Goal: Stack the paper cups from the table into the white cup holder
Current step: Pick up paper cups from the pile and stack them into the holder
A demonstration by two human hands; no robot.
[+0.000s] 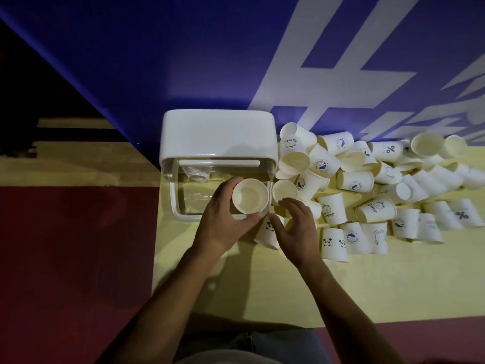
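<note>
A dim room: a pale yellow table (210, 285) with dark red floor (78, 245) to the left of the white cup holder (219, 135), which stands at the table's left edge.

Nearest the person, in front of the holder's right corner, a panda cup (266, 233) lies on its side between the two thumbs, its base slanting away from the holder. The right hand (298, 227) arches above and beside it, just right of the holder. Its fingers are curved, with the tips at the near rim of an open-mouthed cup (284, 190). I cannot tell whether it pinches either cup or merely touches them.

The left hand (223, 224) comes in over the holder's front edge, fingers and thumb wrapped round a paper cup (250, 197). That cup is mouth up, its long axis pointing roughly at the camera, and it sits over the front right part of the holder's clear compartment. This is what the coming move turns on: the cup seems aligned to go straight down into the holder, and the left hand is the nearer one for that. The right hand is better placed to feed from the pile. Faint rings show deeper in the compartment, toward its back left, and may be cups; that is unclear.

Right of the holder, a heap of paper cups (367, 179) spreads along the table, most on their sides. So I judge the job is early. Behind the holder rises a blue banner (183, 61) with white lettering.
</note>
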